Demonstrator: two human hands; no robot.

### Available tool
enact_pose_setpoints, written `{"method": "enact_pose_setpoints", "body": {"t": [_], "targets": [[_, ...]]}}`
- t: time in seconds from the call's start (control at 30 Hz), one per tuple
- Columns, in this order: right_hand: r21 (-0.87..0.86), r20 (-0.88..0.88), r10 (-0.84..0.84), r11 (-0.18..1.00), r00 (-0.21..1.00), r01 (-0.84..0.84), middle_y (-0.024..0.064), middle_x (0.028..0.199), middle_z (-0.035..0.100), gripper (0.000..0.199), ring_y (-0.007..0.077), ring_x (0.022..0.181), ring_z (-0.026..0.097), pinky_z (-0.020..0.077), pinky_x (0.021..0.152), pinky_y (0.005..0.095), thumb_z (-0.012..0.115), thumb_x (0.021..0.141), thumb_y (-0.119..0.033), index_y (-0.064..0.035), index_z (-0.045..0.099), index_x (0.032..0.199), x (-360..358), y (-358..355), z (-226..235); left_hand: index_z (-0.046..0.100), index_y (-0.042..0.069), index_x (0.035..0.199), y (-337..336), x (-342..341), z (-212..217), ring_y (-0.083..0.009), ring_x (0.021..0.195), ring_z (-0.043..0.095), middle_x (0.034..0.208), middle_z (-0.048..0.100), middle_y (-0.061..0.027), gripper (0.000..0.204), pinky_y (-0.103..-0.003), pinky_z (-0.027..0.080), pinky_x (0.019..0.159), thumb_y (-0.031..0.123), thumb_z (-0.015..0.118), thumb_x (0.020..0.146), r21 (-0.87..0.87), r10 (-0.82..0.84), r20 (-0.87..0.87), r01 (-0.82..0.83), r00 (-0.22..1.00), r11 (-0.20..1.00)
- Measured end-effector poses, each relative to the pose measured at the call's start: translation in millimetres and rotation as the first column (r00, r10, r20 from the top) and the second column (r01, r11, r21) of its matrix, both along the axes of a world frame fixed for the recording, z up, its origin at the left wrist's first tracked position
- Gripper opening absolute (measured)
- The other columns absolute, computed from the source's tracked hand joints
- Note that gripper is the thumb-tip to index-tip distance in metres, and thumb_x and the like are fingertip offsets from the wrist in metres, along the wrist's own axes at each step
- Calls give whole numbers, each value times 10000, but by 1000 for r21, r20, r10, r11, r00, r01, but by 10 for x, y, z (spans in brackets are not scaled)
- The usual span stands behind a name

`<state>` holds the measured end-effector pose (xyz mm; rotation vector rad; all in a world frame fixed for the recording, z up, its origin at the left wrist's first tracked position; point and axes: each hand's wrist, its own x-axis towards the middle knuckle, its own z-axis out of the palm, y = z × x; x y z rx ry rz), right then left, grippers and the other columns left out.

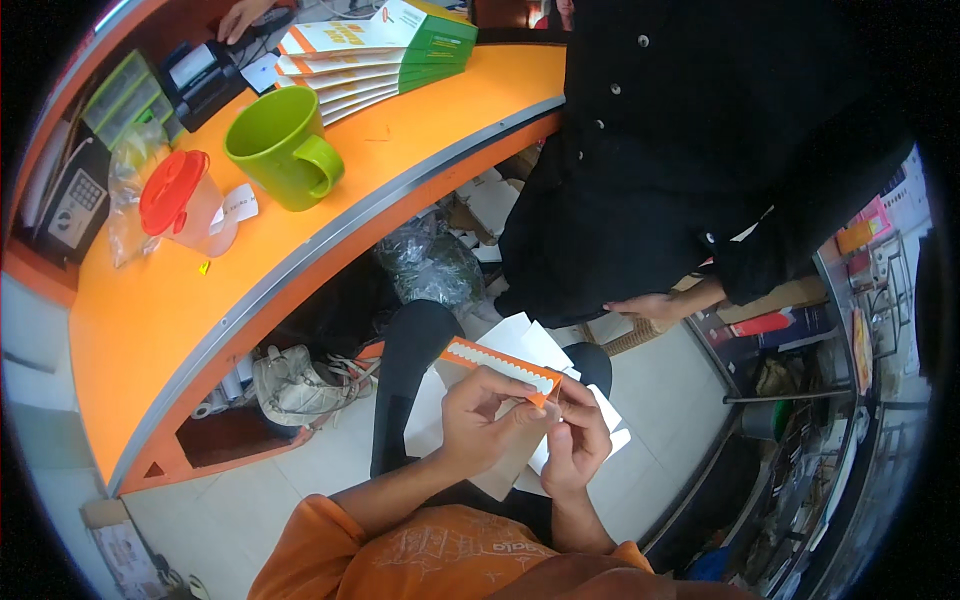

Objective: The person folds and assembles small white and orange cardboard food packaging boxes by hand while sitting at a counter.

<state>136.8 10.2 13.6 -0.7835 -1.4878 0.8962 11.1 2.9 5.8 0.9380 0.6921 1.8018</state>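
My left hand (478,422) and my right hand (577,438) meet over my lap. Between them is a long orange card piece (502,366) with a white wavy-edged strip along it. The left fingers and thumb are closed on its near end. My right fingers and thumb pinch the corner at that same end, where the card looks folded. A brownish flap (507,468) hangs below the left hand; whether it joins the card I cannot tell. White paper or card pieces (527,342) lie across my legs, partly covered by my hands.
A curved orange counter (400,135) on my left bears a green mug (283,150), a red-lidded plastic cup (190,205) and fanned folders (375,50). A person in black (680,150) stands close ahead. Shelves (800,400) run along the right. A pale bag (300,385) sits under the counter.
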Motion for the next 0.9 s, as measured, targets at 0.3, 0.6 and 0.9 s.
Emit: {"method": "enact_pose_setpoints", "body": {"t": [0.3,0.6,0.9], "targets": [[-139,-180,4,990,984,-30,247,1217,618,119,279,1121,610,463,977,401,693,889,-28,-2,597,956,56,9,10,600,-29,1052,-25,65,-80,-189,1069,643,1118,637,-130,156,-336,547,912,-35,656,907,-3,-103,-24,103,994,995],[-361,160,120,931,980,-55,230,1218,597,439,237,1105,603,448,1001,374,685,887,-66,1,538,1296,2,182,308,538,26,1151,-11,-82,-255,-185,1195,563,1223,580,-114,241,-349,447,1025,-22,601,923,-116,-361,296,408,885,905],[-393,690,333,918,643,-54,215,718,666,321,366,637,678,495,579,428,637,927,-198,-4,646,1182,67,145,117,596,9,1176,21,-407,-133,-130,899,643,1008,661,-81,246,-281,523,762,96,627,948,-326,-371,-213,292,904,899]]}}
